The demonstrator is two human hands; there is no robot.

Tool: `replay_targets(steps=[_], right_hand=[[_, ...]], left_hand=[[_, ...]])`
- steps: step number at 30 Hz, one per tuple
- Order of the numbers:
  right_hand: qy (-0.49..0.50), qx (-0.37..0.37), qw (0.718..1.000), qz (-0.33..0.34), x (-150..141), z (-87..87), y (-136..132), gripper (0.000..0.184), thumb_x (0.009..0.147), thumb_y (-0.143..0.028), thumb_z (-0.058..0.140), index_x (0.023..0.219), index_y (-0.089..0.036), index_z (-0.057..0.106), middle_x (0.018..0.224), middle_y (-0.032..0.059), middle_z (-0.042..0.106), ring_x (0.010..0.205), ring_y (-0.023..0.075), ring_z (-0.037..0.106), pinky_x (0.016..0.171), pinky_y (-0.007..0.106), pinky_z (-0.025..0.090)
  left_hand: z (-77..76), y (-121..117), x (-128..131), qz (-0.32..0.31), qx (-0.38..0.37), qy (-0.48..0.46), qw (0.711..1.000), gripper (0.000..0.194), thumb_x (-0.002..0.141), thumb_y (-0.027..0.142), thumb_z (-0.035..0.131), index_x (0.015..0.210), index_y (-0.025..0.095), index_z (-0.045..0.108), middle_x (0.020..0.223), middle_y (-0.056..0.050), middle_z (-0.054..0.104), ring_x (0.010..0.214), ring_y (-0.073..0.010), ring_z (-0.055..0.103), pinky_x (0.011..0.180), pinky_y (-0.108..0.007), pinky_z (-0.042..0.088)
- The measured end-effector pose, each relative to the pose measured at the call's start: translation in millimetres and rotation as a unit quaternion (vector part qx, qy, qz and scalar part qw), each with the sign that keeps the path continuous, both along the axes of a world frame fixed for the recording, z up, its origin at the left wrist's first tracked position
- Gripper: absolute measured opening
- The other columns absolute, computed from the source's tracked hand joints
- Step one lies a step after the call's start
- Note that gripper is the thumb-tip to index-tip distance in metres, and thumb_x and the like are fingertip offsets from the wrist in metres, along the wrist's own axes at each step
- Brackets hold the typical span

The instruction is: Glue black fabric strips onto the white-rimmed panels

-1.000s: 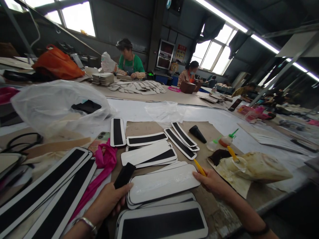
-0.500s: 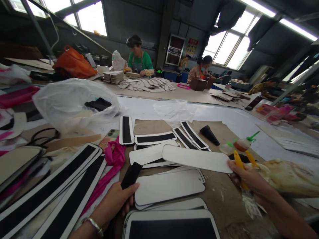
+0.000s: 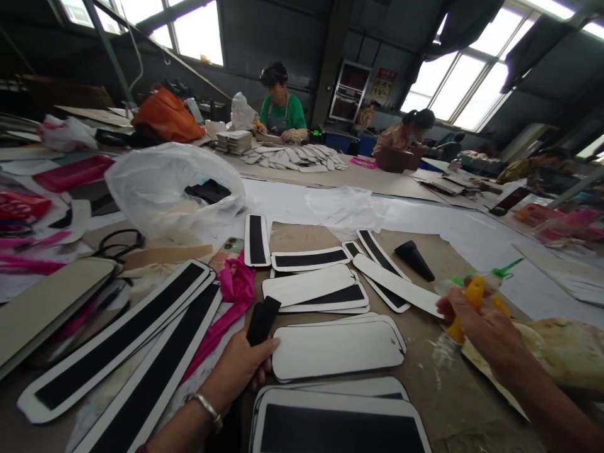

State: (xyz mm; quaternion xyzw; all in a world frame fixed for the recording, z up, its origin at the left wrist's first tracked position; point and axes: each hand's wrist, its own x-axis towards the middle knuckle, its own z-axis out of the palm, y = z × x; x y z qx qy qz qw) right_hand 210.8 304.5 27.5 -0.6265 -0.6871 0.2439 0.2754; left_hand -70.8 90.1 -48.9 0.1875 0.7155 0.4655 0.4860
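My left hand (image 3: pixel 238 370) is closed on a narrow black strip (image 3: pixel 262 319) at the left edge of a white rounded panel (image 3: pixel 337 350) lying flat on the brown board. My right hand (image 3: pixel 481 327) grips a yellow-handled brush (image 3: pixel 465 309) and pinches the end of a long white strip (image 3: pixel 401 287), which slants over the black-and-white strips (image 3: pixel 377 258) further back. More white panels and black-centred panels (image 3: pixel 330 428) lie stacked below and in front of me.
Long black-centred strips (image 3: pixel 117 352) fan out at left beside a pink ribbon (image 3: pixel 233 296) and a clear plastic bag (image 3: pixel 165 189). A black cone (image 3: pixel 414 259) and glue bottles (image 3: pixel 491 280) sit at right. Two people work at the far table.
My right hand lifted the top white strip off the stack and carried it back and right onto the far strips. My left hand stayed on the black strip. The view shifted left.
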Motion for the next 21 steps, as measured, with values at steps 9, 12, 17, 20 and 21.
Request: replay_targets(steps=[9,12,17,20,21], right_hand=[[0.263,-0.220,0.914,0.215,-123.7,-8.7,-108.2,0.046,0.075,-0.062,0.048,0.076,-0.017,0.051,0.059,-0.0005,0.053,0.051,0.0121,0.050,0.049,0.024,0.045],[0.255,-0.256,0.911,0.197,-133.5,-33.3,-121.9,0.043,0.071,-0.058,0.057,0.081,-0.017,0.050,0.058,-0.0015,0.054,0.051,0.0141,0.054,0.051,0.026,0.046],[0.135,-0.154,0.969,0.140,-113.7,-44.2,-124.0,0.041,0.070,-0.058,0.054,0.082,-0.019,0.052,0.067,0.0010,0.058,0.054,0.0179,0.059,0.055,0.030,0.049],[0.084,-0.104,0.984,0.116,-103.4,-37.4,-124.8,0.039,0.070,-0.058,0.052,0.080,-0.020,0.052,0.069,0.0025,0.059,0.054,0.0191,0.060,0.057,0.032,0.049],[0.083,-0.096,0.985,0.113,-103.1,-35.5,-126.1,0.039,0.071,-0.058,0.052,0.080,-0.020,0.052,0.069,0.0027,0.059,0.054,0.0193,0.060,0.058,0.032,0.050]], left_hand=[[10.9,-0.8,-5.2,-0.033,-0.005,-0.022,0.999,0.024,0.062,0.037,0.057,0.064,0.015,0.048,0.044,0.003,0.052,0.034,-0.0058,0.038,0.034,-0.017,0.023],[11.9,-0.6,-5.3,-0.052,-0.011,-0.028,0.998,0.020,0.061,0.031,0.056,0.052,0.016,0.047,0.037,0.004,0.046,0.031,-0.0053,0.035,0.034,-0.018,0.022],[11.9,-2.1,-4.5,-0.058,-0.011,-0.032,0.998,0.019,0.063,0.026,0.052,0.047,0.016,0.046,0.033,0.005,0.041,0.030,-0.0052,0.032,0.035,-0.019,0.020],[13.6,-3.7,-5.2,-0.061,-0.006,-0.036,0.997,0.021,0.063,0.026,0.052,0.046,0.016,0.046,0.033,0.005,0.042,0.030,-0.0055,0.032,0.036,-0.019,0.019],[14.3,-4.0,-5.6,-0.062,-0.004,-0.038,0.997,0.020,0.063,0.026,0.052,0.046,0.016,0.047,0.033,0.005,0.042,0.030,-0.0057,0.032,0.036,-0.020,0.019]])
